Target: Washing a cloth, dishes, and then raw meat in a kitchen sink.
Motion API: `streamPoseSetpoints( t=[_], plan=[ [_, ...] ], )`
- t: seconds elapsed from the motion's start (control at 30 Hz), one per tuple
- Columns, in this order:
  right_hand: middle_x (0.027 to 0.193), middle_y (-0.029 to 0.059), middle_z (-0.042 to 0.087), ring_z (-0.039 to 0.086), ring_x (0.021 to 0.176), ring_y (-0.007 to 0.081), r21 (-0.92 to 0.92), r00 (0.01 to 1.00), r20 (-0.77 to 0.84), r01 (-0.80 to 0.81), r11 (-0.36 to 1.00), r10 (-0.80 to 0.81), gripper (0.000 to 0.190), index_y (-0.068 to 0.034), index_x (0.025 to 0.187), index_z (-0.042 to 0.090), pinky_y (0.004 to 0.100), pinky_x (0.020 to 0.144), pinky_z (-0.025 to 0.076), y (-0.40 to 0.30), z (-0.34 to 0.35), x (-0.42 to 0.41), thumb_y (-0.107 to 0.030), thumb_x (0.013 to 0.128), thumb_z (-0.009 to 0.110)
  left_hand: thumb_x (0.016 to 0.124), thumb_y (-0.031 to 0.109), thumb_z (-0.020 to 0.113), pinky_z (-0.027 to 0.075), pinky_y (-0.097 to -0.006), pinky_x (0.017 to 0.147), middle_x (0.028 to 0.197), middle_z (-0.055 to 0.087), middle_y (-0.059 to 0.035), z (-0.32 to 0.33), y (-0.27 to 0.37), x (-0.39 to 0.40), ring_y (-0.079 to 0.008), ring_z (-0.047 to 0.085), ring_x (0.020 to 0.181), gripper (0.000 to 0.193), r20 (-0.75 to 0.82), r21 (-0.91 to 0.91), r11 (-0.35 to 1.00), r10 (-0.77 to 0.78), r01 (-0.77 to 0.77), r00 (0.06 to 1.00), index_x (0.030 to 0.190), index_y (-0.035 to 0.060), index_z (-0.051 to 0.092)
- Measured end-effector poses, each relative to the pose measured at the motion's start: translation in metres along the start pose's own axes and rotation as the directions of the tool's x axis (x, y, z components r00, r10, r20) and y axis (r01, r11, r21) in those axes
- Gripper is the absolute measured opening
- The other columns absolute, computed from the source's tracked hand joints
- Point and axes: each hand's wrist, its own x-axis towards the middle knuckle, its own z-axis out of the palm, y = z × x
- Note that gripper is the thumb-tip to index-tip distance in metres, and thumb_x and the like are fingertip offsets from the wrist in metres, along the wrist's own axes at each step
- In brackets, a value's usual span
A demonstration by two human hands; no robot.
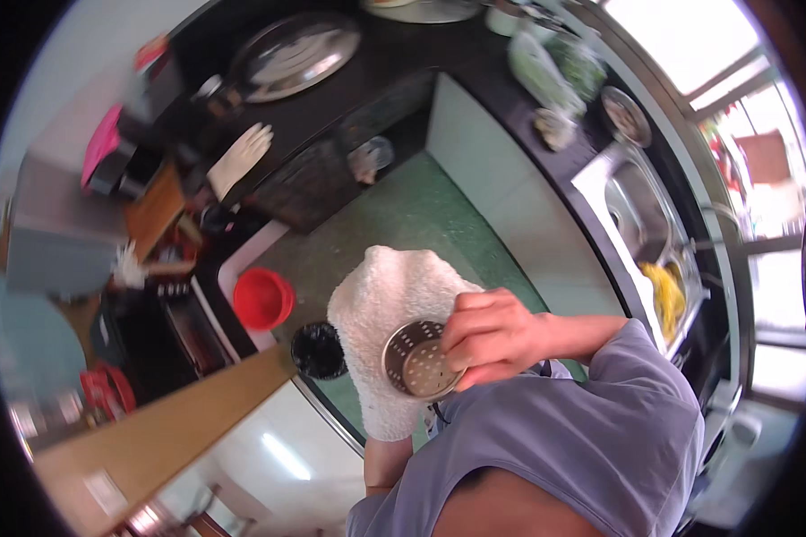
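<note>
My right hand [494,339] grips the rim of a perforated stainless steel cup-shaped strainer [416,362], its open mouth facing up towards me. A white terry towel [403,288] is draped over my left hand and wrist, so the hand itself is hidden and only the forearm [387,463] shows below the cloth. The strainer lies against the towel, in front of my body. Whether my left fingers are closed on anything under the cloth cannot be seen.
A red bucket [263,299] and a black-lined bin [319,350] stand at the left. On the black counter lie a rubber glove [240,160], a large metal lid [302,57] and bagged greens [544,70]. At the right is a steel sink [638,201] with a yellow cloth [665,295].
</note>
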Motion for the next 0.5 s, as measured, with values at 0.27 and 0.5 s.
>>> streamPoseSetpoints(
  t=[0.27, 0.5],
  plan=[
    [0.077, 0.0077, 0.06, 0.056, 0.07, 0.0231, -0.092, 0.657, -0.671, -0.534, 0.84, 0.345, 0.024, -0.003, 0.078, 0.057, 0.0349, 0.064, 0.043, -0.045, -0.174, -0.164, -0.021, 0.09, 0.065, 0.077, 0.023, 0.07, 0.048, -0.0375, 0.076, 0.091, 0.057, -0.0047, 0.154, 0.105, 0.082, -0.021, 0.059, 0.088, 0.038, 0.405, 0.017, 0.951, 0.277, -0.31, 0.871, 0.109, 0.0101, 0.054],
    [0.074, 0.0032, 0.059, 0.055, 0.068, 0.0074, 0.335, -0.123, -0.891, -0.828, 0.45, 0.436, 0.027, -0.001, 0.087, 0.061, 0.0235, 0.06, 0.045, 0.021, -0.323, -0.404, -0.024, 0.098, 0.056, 0.075, 0.022, 0.068, 0.047, -0.0364, 0.072, 0.086, 0.056, -0.0034, 0.328, 0.206, 0.133, -0.0203, 0.058, 0.084, 0.03, 0.599, 0.022, 0.88, 0.368, -0.474, 0.711, 0.1, 0.0111, 0.056]
  ],
)
